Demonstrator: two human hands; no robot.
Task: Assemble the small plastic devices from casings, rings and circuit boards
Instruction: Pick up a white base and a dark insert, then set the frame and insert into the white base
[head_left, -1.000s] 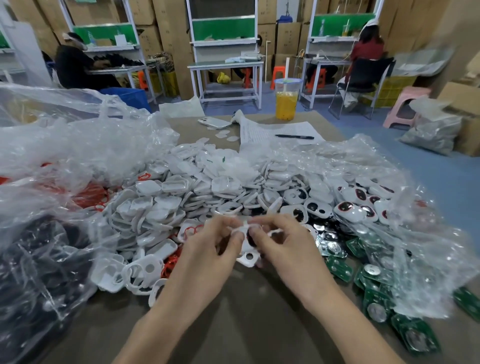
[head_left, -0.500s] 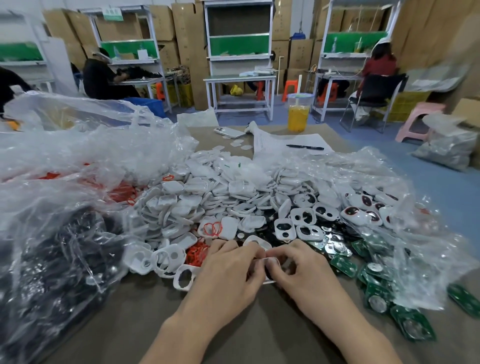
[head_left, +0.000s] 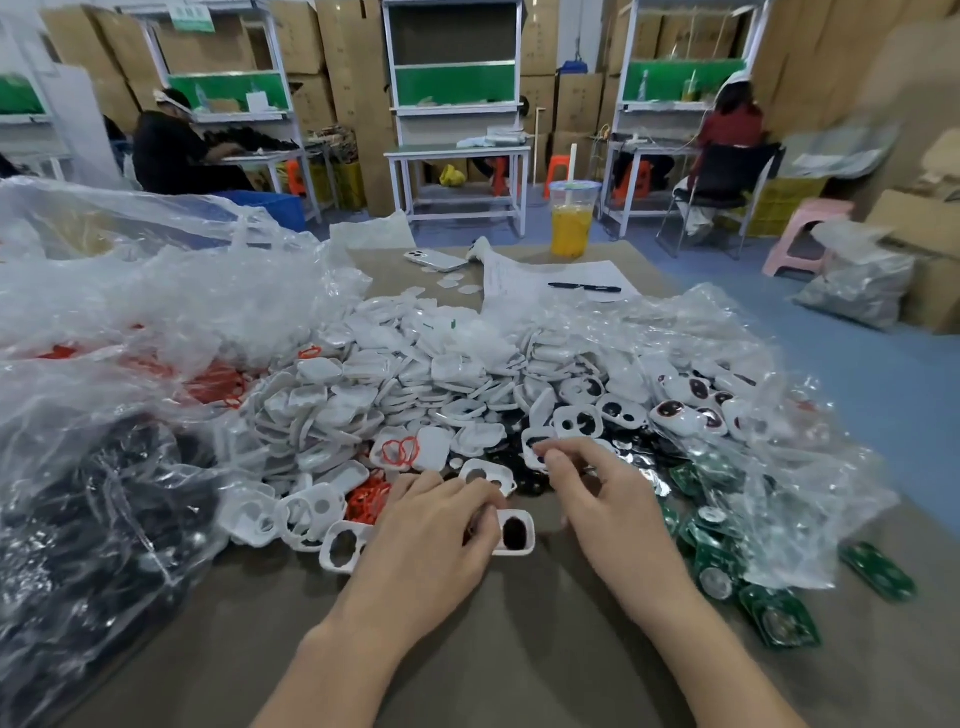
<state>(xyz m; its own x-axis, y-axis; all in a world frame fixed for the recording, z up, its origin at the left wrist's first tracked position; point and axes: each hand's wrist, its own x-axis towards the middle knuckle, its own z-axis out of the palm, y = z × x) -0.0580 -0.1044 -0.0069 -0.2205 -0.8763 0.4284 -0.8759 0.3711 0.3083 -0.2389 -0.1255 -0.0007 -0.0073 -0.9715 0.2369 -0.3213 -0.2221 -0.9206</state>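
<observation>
My left hand holds a white casing with a dark oval opening down on the brown table, fingers curled over its left end. My right hand is off that casing, its loosely curled fingertips reaching over another white casing and small black parts at the near edge of the pile. A big heap of white casings fills the middle. Red rings lie left of my left hand. Green circuit boards lie at the right.
Crumpled clear plastic bags with dark and red parts crowd the left; another clear bag covers parts at the right. Farther back stand a cup of yellow drink, a phone and a paper with a pen. People sit at benches behind.
Both hands held one casing together and lowered it to the table. Now my right hand has let go and moved up-right toward the pile; the left keeps the casing.
</observation>
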